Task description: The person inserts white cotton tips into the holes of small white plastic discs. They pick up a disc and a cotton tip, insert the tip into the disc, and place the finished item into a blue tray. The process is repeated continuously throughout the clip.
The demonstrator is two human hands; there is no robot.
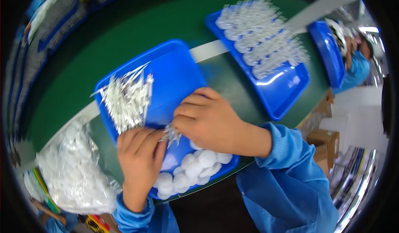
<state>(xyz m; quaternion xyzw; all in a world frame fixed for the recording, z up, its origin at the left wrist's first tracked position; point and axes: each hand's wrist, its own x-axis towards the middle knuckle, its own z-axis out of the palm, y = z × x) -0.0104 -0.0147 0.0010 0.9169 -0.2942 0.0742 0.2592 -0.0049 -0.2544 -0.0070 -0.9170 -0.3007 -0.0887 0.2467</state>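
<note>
Over the near part of a blue tray (168, 62), my left hand (139, 154) and my right hand (210, 118) meet with their fingers curled inward. Between the fingertips is a small cluster of clear, spiky pieces (170, 135); blur hides their exact kind. Both hands appear closed on this cluster. Beyond my left hand, a heap of thin, silvery-clear sticks (128, 100) lies along the tray's left side. Round white caps or discs (193, 170) are piled along its near edge, below my right hand.
A second blue tray (286, 97) to the right holds rows of clear pieces with round bases (259, 37). Left stands a clear bag of white pieces (75, 170). The green table (62, 87) has a pale strip. At far right are another blue tray (326, 54), a person (358, 68) and cardboard boxes (326, 139).
</note>
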